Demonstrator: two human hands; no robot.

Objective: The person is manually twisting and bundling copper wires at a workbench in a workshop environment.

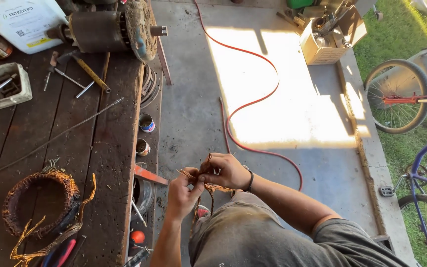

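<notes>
Both my hands meet over my lap, above the concrete floor. My left hand point(183, 192) pinches one end of a bundle of copper wire strands point(188, 174). My right hand point(227, 171) grips the same bundle from the right, and a loop of it hangs down between my knees point(208, 195). A dark band sits on my right wrist. On the wooden workbench point(100, 148) to my left lies a round copper winding coil point(38, 200) with loose yellowish strands trailing off its near side.
The bench also carries an electric motor body point(109, 30), a white jug point(23, 22), a tray of parts point(3, 85), a long rod and hand tools. A red hose point(253, 104) snakes over the floor. A cardboard box of parts point(329, 37) and bicycles point(411, 109) stand right.
</notes>
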